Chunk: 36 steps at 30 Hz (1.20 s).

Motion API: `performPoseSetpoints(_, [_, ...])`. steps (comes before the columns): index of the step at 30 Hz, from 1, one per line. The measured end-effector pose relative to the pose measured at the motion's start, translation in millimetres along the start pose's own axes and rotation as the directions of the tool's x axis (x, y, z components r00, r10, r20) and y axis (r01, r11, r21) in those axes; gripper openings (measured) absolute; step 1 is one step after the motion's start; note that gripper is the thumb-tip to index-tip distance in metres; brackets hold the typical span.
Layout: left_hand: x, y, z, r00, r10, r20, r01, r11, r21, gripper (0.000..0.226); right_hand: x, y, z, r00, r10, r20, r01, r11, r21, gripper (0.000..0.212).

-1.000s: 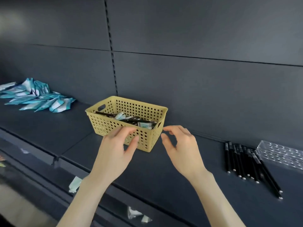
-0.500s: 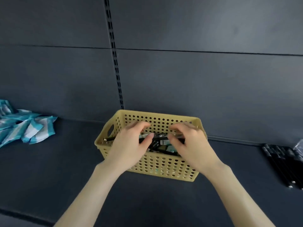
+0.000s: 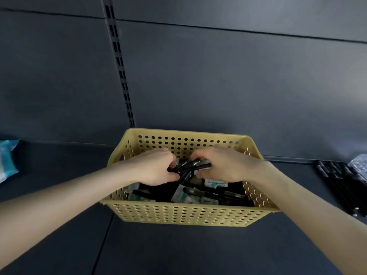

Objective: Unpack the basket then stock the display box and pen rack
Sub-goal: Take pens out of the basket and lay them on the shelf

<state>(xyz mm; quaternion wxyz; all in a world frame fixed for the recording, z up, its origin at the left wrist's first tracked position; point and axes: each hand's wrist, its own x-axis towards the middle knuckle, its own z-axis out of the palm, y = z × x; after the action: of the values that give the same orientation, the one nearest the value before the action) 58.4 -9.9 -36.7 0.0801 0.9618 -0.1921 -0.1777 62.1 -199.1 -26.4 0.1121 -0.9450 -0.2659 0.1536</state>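
Left grip [image 3: 156,168] and right grip [image 3: 222,165] clutch black pens [image 3: 193,165] inside basket [image 3: 178,214].

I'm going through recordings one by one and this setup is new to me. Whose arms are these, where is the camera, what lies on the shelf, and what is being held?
There is no machine here: a person works with two bare hands, and the single camera sits on their head, looking forward and down. On the dark shelf stands a perforated yellow basket. Both the left hand and the right hand reach inside it, fingers curled round a bundle of black pens. Beneath lie loose pens and teal-and-white packets. On the shelf to the right lies a row of black pens; at the left edge, a teal packet.
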Motion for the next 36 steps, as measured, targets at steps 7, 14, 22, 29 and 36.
performPoseSetpoints(7, [4.7, -1.1, 8.4, 1.0, -0.016, 0.016, 0.018, 0.985, -0.17, 0.032, 22.5, 11.7, 4.5, 0.994, -0.091, 0.058, 0.094, 0.994, -0.048, 0.034])
performPoseSetpoints(14, [5.4, 12.4, 11.3, 0.992, -0.088, 0.09, 0.101, 0.984, -0.149, 0.05, 22.9, 19.3, 10.0, 0.997, -0.07, -0.037, 0.067, 0.995, -0.072, 0.029])
performPoseSetpoints(22, [5.5, 15.6, 14.9, 0.99, -0.111, 0.083, 0.126, 0.97, -0.208, 0.05, 14.2, 30.4, 6.8, 0.998, -0.007, -0.059, 0.005, 0.999, -0.039, 0.014])
performPoseSetpoints(29, [17.3, 13.3, 16.5, 0.983, -0.093, 0.158, 0.152, 0.895, -0.419, 0.017, 18.0, 28.1, 5.6, 1.0, -0.016, -0.001, 0.016, 1.0, 0.006, 0.02])
performPoseSetpoints(36, [24.9, 13.5, 21.9, 0.973, -0.041, 0.229, 0.157, 0.841, -0.518, 0.013, 14.4, 28.3, 2.7, 1.0, 0.016, 0.006, -0.016, 0.996, 0.092, 0.017])
